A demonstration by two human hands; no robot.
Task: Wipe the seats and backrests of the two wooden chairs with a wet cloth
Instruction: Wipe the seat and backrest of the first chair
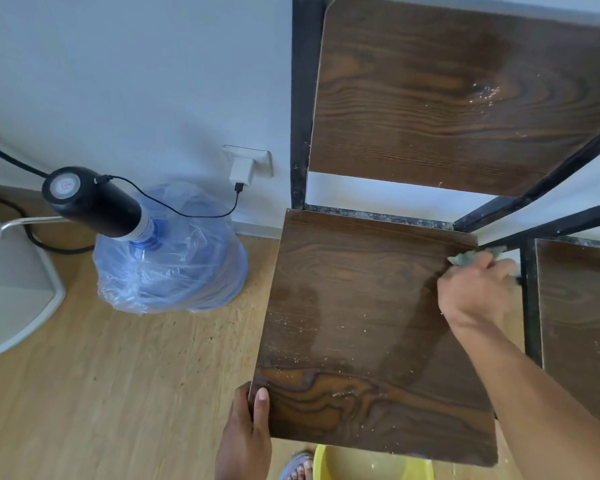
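Observation:
A dark wooden chair with a black metal frame stands against the wall. Its seat (361,323) shows wet streaks and pale crumbs, and its backrest (447,98) carries a damp patch. My right hand (475,292) presses a greyish wet cloth (465,258) onto the seat's far right corner. My left hand (248,434) grips the seat's near left corner, thumb on top. A second wooden chair's seat (582,323) shows at the right edge, mostly cut off.
A blue water jug (174,258) wrapped in plastic, with a black pump on top, stands on the wooden floor left of the chair. Its cable runs to a wall charger (241,171). A yellow basin (371,464) sits under the seat's front edge beside a sandalled foot.

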